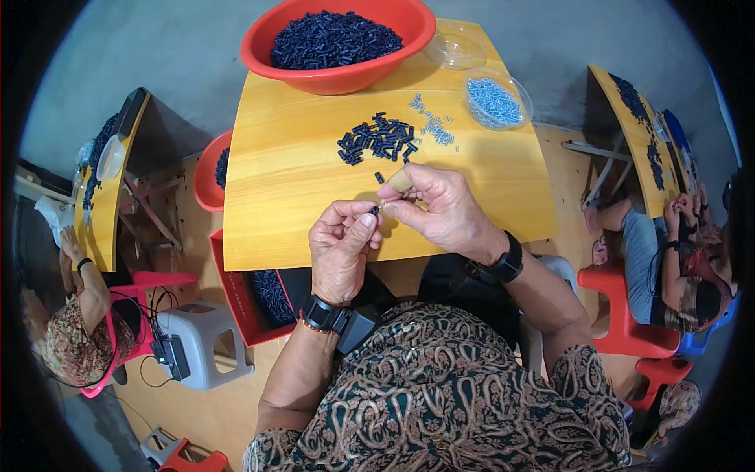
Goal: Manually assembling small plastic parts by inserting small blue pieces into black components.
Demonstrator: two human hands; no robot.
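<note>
Near the front edge of the yellow wooden table [275,189], my two hands meet at the fingertips. My left hand [340,245] pinches a small black cylindrical part [374,210] between thumb and forefinger. The thumb and fingers of my right hand [442,206] are closed against its end on a tiny light piece [383,206], too small to identify. A tan wrap covers one right fingertip. One loose black part [379,178] lies just beyond my hands. Further off are a pile of similar black parts [376,141] and scattered tiny silvery pieces [435,127].
A red basin [259,57] heaped with black parts stands at the table's far side. Right of it are a clear tub [525,118] of silvery pieces and a clear lid or dish [456,49]. A red crate [236,303] sits below left. People work at tables on both sides.
</note>
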